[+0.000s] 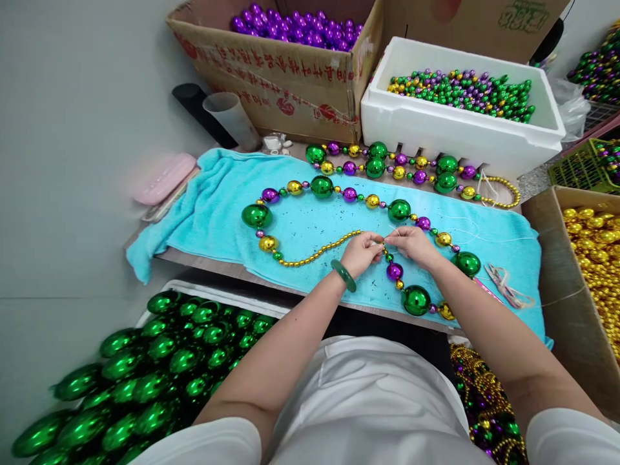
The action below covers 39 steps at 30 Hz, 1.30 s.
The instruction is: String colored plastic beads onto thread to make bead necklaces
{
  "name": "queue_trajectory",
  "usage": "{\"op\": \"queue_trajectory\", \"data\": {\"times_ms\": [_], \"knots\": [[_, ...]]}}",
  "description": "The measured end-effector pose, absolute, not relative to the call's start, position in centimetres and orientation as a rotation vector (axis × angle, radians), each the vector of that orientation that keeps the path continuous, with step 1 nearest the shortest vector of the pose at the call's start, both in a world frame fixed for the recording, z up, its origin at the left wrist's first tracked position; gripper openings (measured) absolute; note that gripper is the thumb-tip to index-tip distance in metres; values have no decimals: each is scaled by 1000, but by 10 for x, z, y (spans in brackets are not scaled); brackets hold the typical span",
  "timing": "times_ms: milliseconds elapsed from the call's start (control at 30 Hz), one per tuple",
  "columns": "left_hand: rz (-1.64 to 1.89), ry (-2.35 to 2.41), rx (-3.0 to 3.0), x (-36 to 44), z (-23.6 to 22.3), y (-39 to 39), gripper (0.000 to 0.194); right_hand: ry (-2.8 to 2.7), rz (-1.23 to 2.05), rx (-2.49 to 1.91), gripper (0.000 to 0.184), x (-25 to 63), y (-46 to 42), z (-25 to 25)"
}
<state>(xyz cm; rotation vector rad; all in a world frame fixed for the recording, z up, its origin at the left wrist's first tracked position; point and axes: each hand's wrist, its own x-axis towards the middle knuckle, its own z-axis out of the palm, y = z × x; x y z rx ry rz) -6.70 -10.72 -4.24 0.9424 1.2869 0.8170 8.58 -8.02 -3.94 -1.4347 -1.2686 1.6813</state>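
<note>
A bead necklace [321, 186] of large green, purple and gold shiny beads lies in a loop on a turquoise towel [217, 187]. My left hand [359, 252], with a green bangle [343, 275] on its wrist, pinches the necklace where a strand of small gold beads [322, 250] ends. Right beside it, my right hand [411, 245] pinches at the same spot, fingertips nearly touching the left ones. A thin white string shows above the fingers. What exactly sits between the fingertips is hidden. Below them hang a small green bead and a purple bead [394, 271].
Finished-looking bead strands [375, 168] lie along the towel's back edge. Behind stand a cardboard box [271, 77] of purple beads and a white foam box [460, 135] of mixed beads. Green beads [159, 349] fill a container at lower left; a gold-bead box [557, 271] stands right.
</note>
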Motion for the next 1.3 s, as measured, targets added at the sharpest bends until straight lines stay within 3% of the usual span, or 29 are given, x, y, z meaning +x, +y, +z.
{"op": "queue_trajectory", "data": {"times_ms": [100, 333, 733, 1067, 1300], "knots": [[744, 1374, 1060, -66, -47, -104, 2, -1161, 1744, -1359, 39, 87, -80, -39], [687, 1519, 1229, -63, -55, -99, 10, -942, 1844, -1246, 40, 91, -78, -35], [663, 1587, 1279, -59, -46, -99, 13, -1229, 1504, -1430, 34, 103, -76, -19], [642, 1547, 1332, -59, -41, -97, 17, -1725, 1154, -1359, 17, 81, -73, -19], [700, 1443, 1128, -58, -34, -100, 14, -1867, 1061, -1372, 18, 74, -70, -19]]}}
